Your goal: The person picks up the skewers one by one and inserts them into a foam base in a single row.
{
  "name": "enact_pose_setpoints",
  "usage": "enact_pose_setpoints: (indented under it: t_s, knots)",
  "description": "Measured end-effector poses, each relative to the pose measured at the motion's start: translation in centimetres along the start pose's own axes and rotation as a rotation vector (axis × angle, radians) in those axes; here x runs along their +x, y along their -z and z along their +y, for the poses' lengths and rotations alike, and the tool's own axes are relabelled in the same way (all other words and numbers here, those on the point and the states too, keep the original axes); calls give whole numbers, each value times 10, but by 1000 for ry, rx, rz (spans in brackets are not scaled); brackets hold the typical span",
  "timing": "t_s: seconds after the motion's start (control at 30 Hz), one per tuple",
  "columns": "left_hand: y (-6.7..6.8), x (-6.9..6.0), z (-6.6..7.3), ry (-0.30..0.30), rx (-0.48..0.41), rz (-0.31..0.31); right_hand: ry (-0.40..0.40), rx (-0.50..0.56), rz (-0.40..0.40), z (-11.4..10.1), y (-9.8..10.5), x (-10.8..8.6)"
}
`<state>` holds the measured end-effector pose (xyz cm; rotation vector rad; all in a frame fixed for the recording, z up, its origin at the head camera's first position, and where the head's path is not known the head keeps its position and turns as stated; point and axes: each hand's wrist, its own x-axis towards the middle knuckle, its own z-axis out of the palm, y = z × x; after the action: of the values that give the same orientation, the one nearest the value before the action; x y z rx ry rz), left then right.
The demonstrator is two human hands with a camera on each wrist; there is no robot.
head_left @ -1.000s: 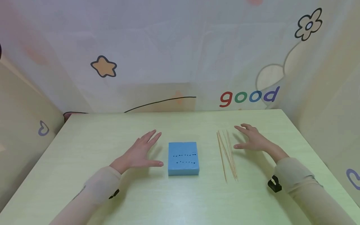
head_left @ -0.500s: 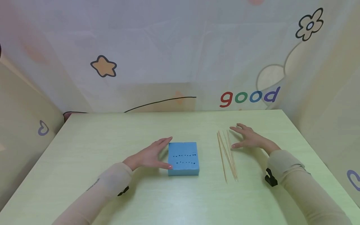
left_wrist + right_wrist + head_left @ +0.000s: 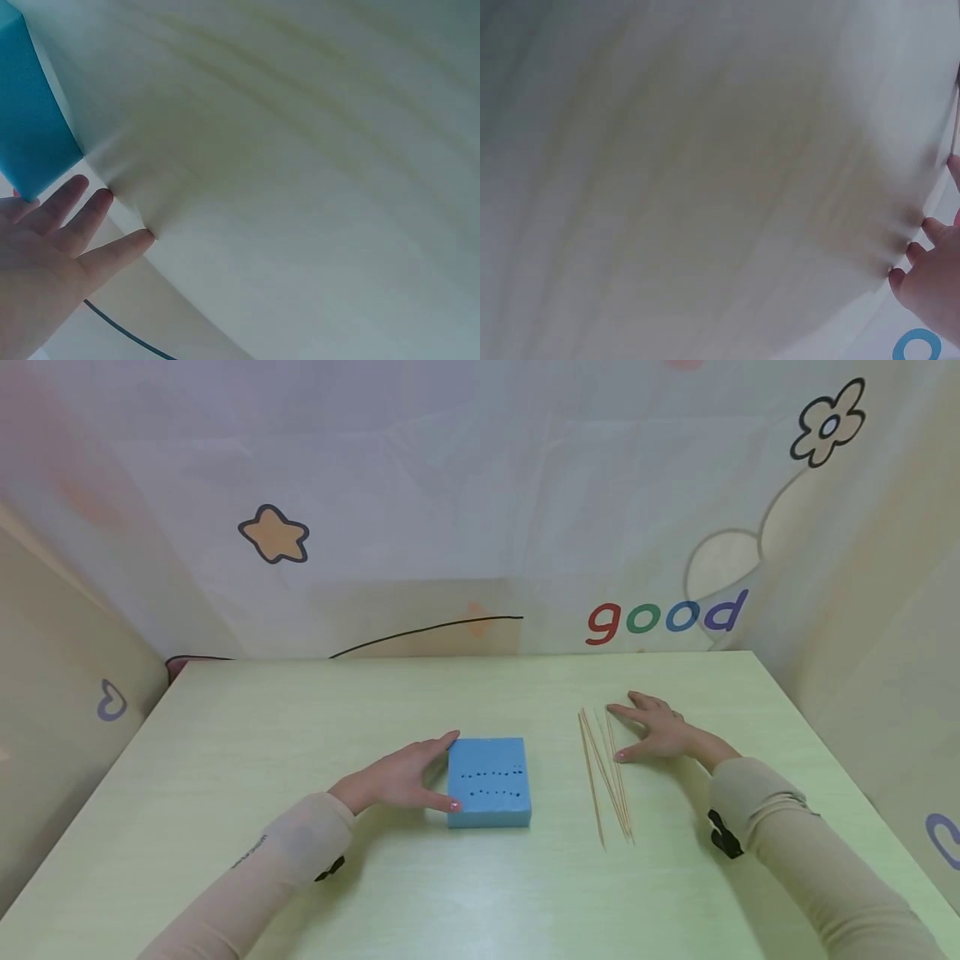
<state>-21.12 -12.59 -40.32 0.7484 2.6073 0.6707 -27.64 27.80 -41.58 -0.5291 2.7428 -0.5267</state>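
A blue foam block (image 3: 489, 756) with two rows of small holes in its top lies mid-table. My left hand (image 3: 397, 779) holds its left end, thumb at the front corner and forefinger at the back corner. In the left wrist view its other fingers (image 3: 124, 251) spread onto the table beside the block (image 3: 34, 112). Several thin bamboo skewers (image 3: 600, 760) lie to the right of the block, some crossing. My right hand (image 3: 660, 731) is at their right side, thumb and forefinger spread along the outermost skewer. In the right wrist view its fingertips (image 3: 930, 225) touch the table.
The pale table (image 3: 300, 710) spreads around both hands. A printed cloth (image 3: 420, 510) with a star, a flower and the word "good" hangs behind it and along the sides. Black straps or clips show under both cuffs.
My left hand has moved right from beside the block onto its left end. My right hand has shifted slightly left and down to the skewers. Block and skewers have not moved.
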Motion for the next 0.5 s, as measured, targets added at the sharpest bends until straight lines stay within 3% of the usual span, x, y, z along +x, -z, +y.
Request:
enact_pose_setpoints:
  t_s: [0.5]
  knots:
    - [-1, -1, -1, -18, 2, -8, 11, 34, 21, -1, -1, 1]
